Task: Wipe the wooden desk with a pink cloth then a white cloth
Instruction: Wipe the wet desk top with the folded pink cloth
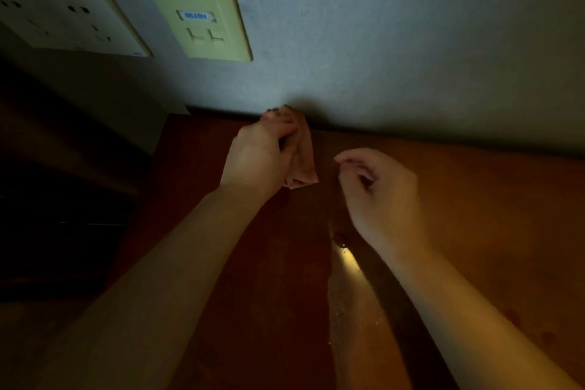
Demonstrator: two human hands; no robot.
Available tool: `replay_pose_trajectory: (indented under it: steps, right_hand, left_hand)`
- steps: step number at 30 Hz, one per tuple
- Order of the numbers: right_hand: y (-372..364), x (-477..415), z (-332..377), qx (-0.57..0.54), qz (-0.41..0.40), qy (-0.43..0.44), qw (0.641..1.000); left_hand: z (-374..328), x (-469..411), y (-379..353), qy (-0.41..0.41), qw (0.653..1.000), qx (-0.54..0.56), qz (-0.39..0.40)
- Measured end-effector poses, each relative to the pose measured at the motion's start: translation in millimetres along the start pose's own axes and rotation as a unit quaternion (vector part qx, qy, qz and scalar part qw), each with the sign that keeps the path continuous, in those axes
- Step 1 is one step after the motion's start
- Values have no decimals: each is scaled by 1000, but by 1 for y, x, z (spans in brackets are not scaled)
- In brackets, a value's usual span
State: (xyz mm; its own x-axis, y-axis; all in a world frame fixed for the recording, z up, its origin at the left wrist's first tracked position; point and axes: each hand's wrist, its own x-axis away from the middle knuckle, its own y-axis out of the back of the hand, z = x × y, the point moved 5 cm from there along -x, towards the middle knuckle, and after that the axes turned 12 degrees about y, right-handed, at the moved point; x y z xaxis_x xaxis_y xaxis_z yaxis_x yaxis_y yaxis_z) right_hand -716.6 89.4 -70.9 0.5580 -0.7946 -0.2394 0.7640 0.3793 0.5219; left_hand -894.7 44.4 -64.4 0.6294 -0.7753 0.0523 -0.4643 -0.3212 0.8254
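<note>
Where both bare forearms reach in from the bottom edge, they stretch over the wooden desk (474,215), whose reddish-brown top is dim on the left and warmer on the right. A narrow bright streak (348,258) of light lies on the wood between the arms. Farther in, the right hand (383,196) hovers above the desk with its fingers loosely curled and nothing visible in them. Just to its left and a little farther back, the left hand (259,158) grips the bunched pink cloth (302,165), fingers wrapped around it. The cloth lies along the desk's back edge, its upper end right against the foot of the grey wall (411,41). Higher on the wall, well left of the hands, sits a yellowed data-jack plate (201,22) with a blue label. A white power socket plate (69,19) sits just left of that.
</note>
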Motion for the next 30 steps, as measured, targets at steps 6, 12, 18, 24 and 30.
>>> replay_pose_trajectory:
  steps: [6, 12, 18, 24, 30]
  right_hand:
    - [38, 5, -22, 23, -33, -57, 998]
    - [55, 9, -34, 50, -59, -64, 995]
    - [69, 12, -44, 70, -55, -59, 994]
    - [65, -19, -38, 178, 21, 61, 982]
    - [31, -56, -23, 166, 185, 223, 942]
  left_hand:
    - [-8, 0, -9, -37, 997, 5, 71]
    - [-27, 0, -25, -66, 988, 10, 140]
    - [-50, -2, -40, -102, 975, -9, 197]
    - [-64, 6, -29, -149, 971, -16, 185]
    - [-20, 41, -14, -105, 990, -78, 47]
